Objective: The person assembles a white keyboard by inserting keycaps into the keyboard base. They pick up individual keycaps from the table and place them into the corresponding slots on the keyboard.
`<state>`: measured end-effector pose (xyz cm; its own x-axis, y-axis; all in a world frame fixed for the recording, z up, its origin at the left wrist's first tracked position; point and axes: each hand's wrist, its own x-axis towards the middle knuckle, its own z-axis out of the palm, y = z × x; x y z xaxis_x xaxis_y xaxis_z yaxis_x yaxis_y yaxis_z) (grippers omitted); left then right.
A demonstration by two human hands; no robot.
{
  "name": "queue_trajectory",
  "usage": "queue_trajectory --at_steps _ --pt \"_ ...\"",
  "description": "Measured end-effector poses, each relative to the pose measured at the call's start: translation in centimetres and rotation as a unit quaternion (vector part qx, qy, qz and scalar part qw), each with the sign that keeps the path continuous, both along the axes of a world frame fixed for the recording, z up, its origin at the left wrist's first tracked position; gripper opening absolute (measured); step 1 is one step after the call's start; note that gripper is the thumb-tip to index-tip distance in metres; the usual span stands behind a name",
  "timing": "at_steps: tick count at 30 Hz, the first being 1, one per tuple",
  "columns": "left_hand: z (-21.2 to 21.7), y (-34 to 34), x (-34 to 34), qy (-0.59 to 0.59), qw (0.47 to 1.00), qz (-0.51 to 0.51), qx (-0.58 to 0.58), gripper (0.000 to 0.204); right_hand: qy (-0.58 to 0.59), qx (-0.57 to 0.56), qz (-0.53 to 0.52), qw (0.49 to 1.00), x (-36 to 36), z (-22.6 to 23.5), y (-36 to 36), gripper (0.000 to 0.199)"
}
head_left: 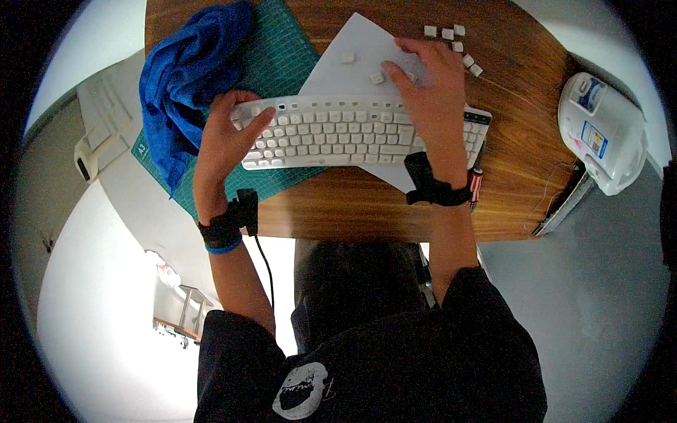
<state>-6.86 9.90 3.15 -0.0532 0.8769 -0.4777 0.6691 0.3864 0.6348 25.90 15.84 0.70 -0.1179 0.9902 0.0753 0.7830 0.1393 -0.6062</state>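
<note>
Wood-grain table (317, 215), curved front edge, in use.
A green gridded mat (282, 32) lies at left, partly covered by a bunched blue cloth (180, 77). A white sheet (360, 39) lies at an angle mid-table. A white keyboard (331, 137) spans mat, sheet and wood. Six loose white keycaps (458, 46) sit at upper right; a red-striped item (476, 182), partly hidden, lies below the keyboard's right end.

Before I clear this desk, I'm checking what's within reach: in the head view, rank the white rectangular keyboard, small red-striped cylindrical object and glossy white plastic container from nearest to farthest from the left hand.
From the left hand:
1. White rectangular keyboard: touching it, extending rightward.
2. Small red-striped cylindrical object: near the keyboard's lower right corner.
3. Glossy white plastic container: far right.
</note>
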Motion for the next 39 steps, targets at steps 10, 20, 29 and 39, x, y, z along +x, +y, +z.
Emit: queue_trajectory --at_steps 10,20,29,39 --pt "0.2 -0.2 -0.2 0.001 0.999 -0.038 0.009 0.044 0.003 0.003 0.122 0.993 -5.4 -0.4 0.1 0.024" --pt "-0.7 -0.4 -0.7 -0.008 0.999 -0.046 0.019 0.041 0.200 -0.061 0.191 0.959 -11.6 0.0 -5.0 0.018" --pt "-0.1 -0.2 -0.2 0.016 0.999 -0.027 -0.007 0.040 0.173 -0.081 0.166 0.967 -12.1 -0.4 -5.0 0.017" --pt "-1.3 -0.6 0.1 0.029 0.995 -0.049 0.078 0.036 0.143 -0.127 0.182 0.965 -12.3 0.1 -4.4 0.015"
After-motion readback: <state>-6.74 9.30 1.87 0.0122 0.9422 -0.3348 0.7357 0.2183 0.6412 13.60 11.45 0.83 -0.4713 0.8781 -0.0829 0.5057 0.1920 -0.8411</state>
